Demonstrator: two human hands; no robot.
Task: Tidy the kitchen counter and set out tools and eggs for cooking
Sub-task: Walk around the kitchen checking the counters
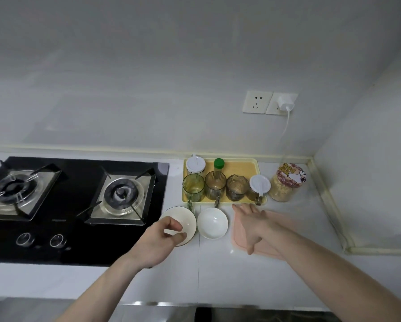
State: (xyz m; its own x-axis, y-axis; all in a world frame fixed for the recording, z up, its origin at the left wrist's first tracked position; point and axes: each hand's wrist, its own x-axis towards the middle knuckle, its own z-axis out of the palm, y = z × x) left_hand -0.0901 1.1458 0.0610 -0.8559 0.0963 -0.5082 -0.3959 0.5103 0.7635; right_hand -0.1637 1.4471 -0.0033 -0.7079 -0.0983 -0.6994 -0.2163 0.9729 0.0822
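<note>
The stove (74, 194) fills the left of the counter (218, 275); a knock from the left forearm could turn one of its knobs. The yellow tray (241, 167) at the back holds a tight row of glass mugs and jars, so a careless reach over them could tip one into its neighbour. The pink cutting board (239, 242) lies in front of it under the right hand (253, 225), whose fingers are spread flat; pushed, the board could bump the white bowl (212, 223). The rimmed bowl (183, 219) sits beside the stove; the left hand (159, 240) hovers over it with fingers loosely curled, and I cannot tell whether they hold anything. No eggs or cooking tools are in view. The hand hides the bowl's near rim.
</note>
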